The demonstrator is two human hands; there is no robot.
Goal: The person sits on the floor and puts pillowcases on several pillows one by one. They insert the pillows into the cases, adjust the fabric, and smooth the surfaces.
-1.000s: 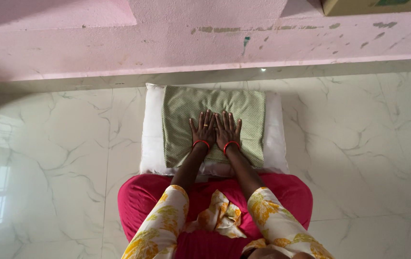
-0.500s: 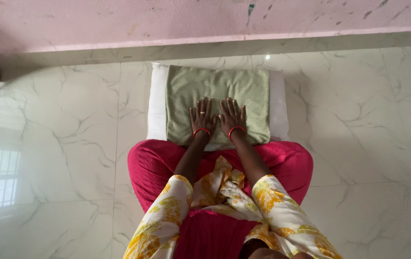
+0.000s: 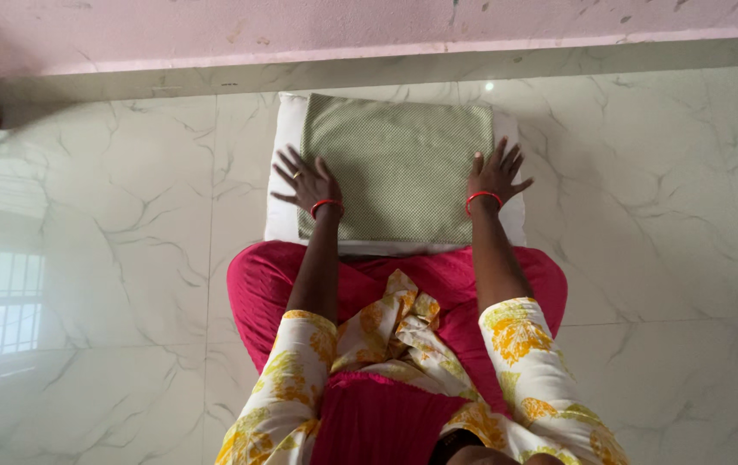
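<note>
Since the earlier frames, our hands have moved apart from the middle of the green cloth to its two side edges. Our left hand (image 3: 307,182) now lies flat with fingers spread at the left edge of the folded green checked cloth (image 3: 399,168), partly on the white pillow (image 3: 285,215) beneath it; it grips nothing. Our right hand (image 3: 496,175) lies flat and spread at the right edge of the cloth, likewise holding nothing. Each wrist carries a red bangle, and a ring shows on the left hand. The cloth is a smooth, near-square fold with a fine pale-green check, lying centred on the pillow so that white margins show at both sides and along the near edge. The pillow rests on the white marble-patterned floor (image 3: 662,215), just in front of our red-clad knees (image 3: 257,284) and close to the pink wall base (image 3: 214,34). No packages, labels or signs can be made out.
</note>
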